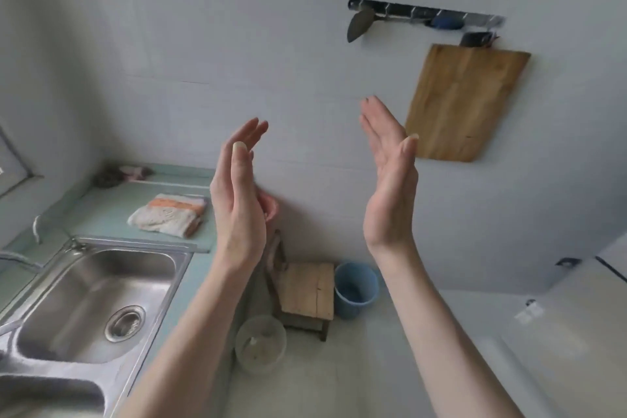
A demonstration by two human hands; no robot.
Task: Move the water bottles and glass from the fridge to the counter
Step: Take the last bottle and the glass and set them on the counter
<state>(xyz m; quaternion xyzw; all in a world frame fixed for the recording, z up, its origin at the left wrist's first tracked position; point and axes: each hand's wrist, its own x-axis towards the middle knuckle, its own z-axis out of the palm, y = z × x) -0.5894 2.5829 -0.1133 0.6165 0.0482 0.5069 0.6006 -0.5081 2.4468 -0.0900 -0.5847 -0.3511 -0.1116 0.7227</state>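
Both my hands are raised in front of the white tiled wall, palms facing each other with a wide gap between them. My left hand [239, 193] has straight fingers and holds nothing. My right hand [390, 180] is likewise flat and holds nothing. The pale green counter [112, 204] runs along the left, with the steel sink [91, 302] set into it. A white appliance top [576, 309], possibly the fridge, shows at the lower right. No water bottle or glass is in view.
A folded towel [169, 214] lies on the counter behind the sink. On the floor stand a small wooden stool [308, 292], a blue bucket [356, 288] and a clear tub [260, 343]. A wooden cutting board [464, 102] hangs on the wall under a hook rail [424, 12].
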